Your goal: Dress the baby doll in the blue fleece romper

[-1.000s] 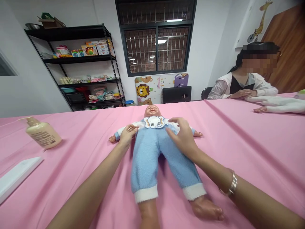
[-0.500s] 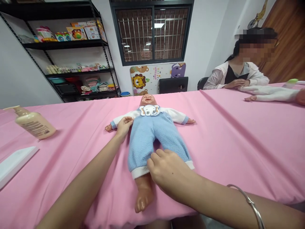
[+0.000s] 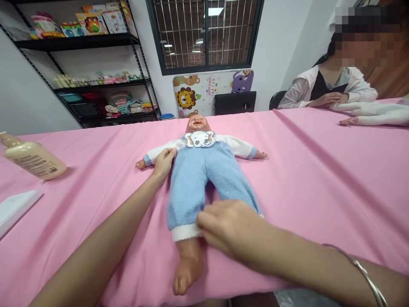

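A baby doll (image 3: 197, 123) lies on its back on the pink cloth, head away from me, arms spread. It wears fuzzy blue trousers (image 3: 188, 183) with white cuffs and a white-sleeved top; an elephant face (image 3: 200, 139) decorates the chest. With fingers pinched together, my left hand (image 3: 164, 163) holds the side of the trousers near the waist. My right hand (image 3: 228, 228), slightly blurred, is closed on the inner edge of a trouser leg by its cuff. One bare doll foot (image 3: 187, 268) sticks out; my right hand and forearm hide the other.
To the left, a beige pump bottle (image 3: 35, 160) lies tilted near a white flat object (image 3: 19, 209). Across the table at right sits a person (image 3: 332, 89), hands by another doll in white (image 3: 373, 113). Black shelves (image 3: 86, 42) with toys and folded cloths stand behind.
My view has tilted down and shifted a little, so the background sits higher. Both hands remain at the same spots on the trousers, the right one now blurred by slight motion.
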A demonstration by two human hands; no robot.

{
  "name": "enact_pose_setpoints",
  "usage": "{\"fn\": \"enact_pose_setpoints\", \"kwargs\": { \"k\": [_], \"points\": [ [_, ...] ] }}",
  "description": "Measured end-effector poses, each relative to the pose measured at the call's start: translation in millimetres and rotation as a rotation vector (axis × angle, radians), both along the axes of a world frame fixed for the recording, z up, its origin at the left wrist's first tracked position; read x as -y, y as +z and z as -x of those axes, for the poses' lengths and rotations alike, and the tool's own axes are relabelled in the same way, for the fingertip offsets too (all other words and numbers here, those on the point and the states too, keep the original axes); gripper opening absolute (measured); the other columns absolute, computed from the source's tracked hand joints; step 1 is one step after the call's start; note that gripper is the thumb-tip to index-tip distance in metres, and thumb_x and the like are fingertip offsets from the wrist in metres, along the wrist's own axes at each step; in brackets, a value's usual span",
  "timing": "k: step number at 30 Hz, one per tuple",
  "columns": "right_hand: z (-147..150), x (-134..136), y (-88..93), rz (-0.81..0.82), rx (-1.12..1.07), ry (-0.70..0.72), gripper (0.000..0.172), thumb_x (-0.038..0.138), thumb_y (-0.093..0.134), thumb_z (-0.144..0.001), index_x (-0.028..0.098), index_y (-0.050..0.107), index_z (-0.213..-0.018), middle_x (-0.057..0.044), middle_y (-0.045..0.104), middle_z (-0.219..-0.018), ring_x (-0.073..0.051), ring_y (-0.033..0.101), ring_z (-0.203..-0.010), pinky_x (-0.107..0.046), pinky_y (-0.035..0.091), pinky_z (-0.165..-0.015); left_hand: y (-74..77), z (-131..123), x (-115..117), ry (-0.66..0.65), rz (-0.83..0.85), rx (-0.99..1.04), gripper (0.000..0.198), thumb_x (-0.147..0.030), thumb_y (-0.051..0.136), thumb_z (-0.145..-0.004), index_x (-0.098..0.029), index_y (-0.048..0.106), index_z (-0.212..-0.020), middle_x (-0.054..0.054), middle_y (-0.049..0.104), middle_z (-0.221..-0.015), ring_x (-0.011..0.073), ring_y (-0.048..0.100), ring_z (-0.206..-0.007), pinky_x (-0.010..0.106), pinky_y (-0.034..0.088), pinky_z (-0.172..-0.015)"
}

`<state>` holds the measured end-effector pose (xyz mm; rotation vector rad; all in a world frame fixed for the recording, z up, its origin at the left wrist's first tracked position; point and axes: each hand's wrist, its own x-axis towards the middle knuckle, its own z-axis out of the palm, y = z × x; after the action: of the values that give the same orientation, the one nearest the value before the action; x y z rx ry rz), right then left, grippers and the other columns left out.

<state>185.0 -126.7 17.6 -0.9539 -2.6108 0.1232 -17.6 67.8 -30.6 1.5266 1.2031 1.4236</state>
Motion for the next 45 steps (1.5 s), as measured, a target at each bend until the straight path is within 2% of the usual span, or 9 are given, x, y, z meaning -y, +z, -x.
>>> {"fn": "enact_pose_setpoints", "kwargs": {
  "k": [3,8,11,15,22,29,37,41,45],
  "points": [
    [-16.9,-42.2,7.1,-0.026,-0.261,-0.177,0.015,0.024,0.057,-0.089,0.016,0.058,-0.102,-0.007,0.064,-0.096,-0.022,0.06,-0.087,-0.035,0.049,-0.076,4.6,-2.5,2.7,-0.047,-0.04,-0.141,0.04,-0.057,0.059,-0.073,-0.019,0.05,-0.063,-0.001,0.047,-0.064,0.0149,0.042,-0.064,0.029,0.034,-0.064],
    [-30.8,-116.6,-6.9,-0.021,-0.364,-0.378,0.061,0.041,0.059,-0.086,0.014,0.039,-0.138,-0.018,0.036,-0.144,-0.035,0.034,-0.133,-0.056,0.031,-0.108,16.1,-3.0,3.7,-0.153,0.032,-0.049,0.045,-0.06,0.072,-0.063,-0.019,0.057,-0.071,0.0,0.052,-0.07,0.0158,0.045,-0.066,0.028,0.035,-0.064],
    [-30.6,-137.7,-16.5,0.111,-0.373,-0.327,0.059,0.046,0.055,-0.087,0.015,0.044,-0.136,-0.016,0.037,-0.145,-0.032,0.03,-0.137,-0.053,0.026,-0.113,17.5,1.0,-0.4,-0.118,0.005,0.066,0.044,-0.061,0.067,-0.069,-0.02,0.052,-0.067,-0.001,0.043,-0.063,0.0146,0.039,-0.06,0.027,0.032,-0.06],
    [-35.1,-145.3,-24.2,0.144,-0.568,-0.263,0.049,0.042,0.052,-0.089,0.013,0.051,-0.128,-0.014,0.047,-0.138,-0.027,0.039,-0.132,-0.045,0.028,-0.113,11.9,7.0,-3.5,-0.068,-0.094,-0.313,0.041,-0.047,0.059,-0.082,-0.02,0.044,-0.055,-0.002,0.039,-0.055,0.0142,0.035,-0.056,0.028,0.025,-0.055],
    [-69.5,-161.6,-44.4,0.313,-0.785,-0.695,0.02,0.013,0.045,-0.082,0.008,0.064,-0.087,-0.016,0.067,-0.095,-0.027,0.062,-0.094,-0.043,0.044,-0.092,10.6,16.7,-1.6,-0.125,-0.038,-0.42,0.021,-0.023,0.05,-0.078,-0.019,0.052,-0.057,0.0,0.051,-0.063,0.0175,0.046,-0.065,0.029,0.034,-0.065],
    [-73.9,-161.8,-52.3,0.61,-0.941,-0.375,0.025,0.014,0.063,-0.06,0.013,0.061,-0.085,-0.007,0.069,-0.079,-0.024,0.064,-0.084,-0.036,0.049,-0.08,10.3,17.6,6.8,-0.305,0.056,-0.37,0.019,-0.021,0.064,-0.056,-0.019,0.059,-0.074,0.002,0.062,-0.081,0.0243,0.057,-0.082,0.032,0.043,-0.076],
    [-68.0,-160.1,-52.3,0.701,-1.148,-0.37,0.043,0.034,0.079,-0.05,0.016,0.057,-0.082,-0.006,0.068,-0.079,-0.022,0.062,-0.074,-0.033,0.049,-0.069,10.3,0.9,16.7,-0.349,0.059,-0.042,0.041,-0.021,0.079,-0.051,-0.019,0.057,-0.086,0.004,0.064,-0.091,0.0236,0.06,-0.091,0.034,0.046,-0.088],
    [-67.5,-159.1,-51.3,0.749,-1.176,-0.333,0.049,0.035,0.08,-0.05,0.016,0.057,-0.088,-0.008,0.069,-0.09,-0.022,0.064,-0.08,-0.033,0.051,-0.07,8.7,-2.4,15.3,-0.363,0.065,-0.03,0.042,-0.021,0.078,-0.054,-0.018,0.058,-0.091,0.005,0.065,-0.094,0.0234,0.061,-0.091,0.033,0.048,-0.084],
    [-66.7,-157.7,-47.7,0.635,-1.065,-0.236,0.048,0.038,0.079,-0.053,0.016,0.059,-0.09,-0.009,0.068,-0.097,-0.025,0.062,-0.093,-0.036,0.051,-0.081,13.8,-7.1,20.3,-0.376,-0.018,-0.079,0.051,-0.016,0.079,-0.054,-0.02,0.059,-0.101,0.005,0.062,-0.108,0.0256,0.056,-0.109,0.033,0.043,-0.098]
  ]
}}
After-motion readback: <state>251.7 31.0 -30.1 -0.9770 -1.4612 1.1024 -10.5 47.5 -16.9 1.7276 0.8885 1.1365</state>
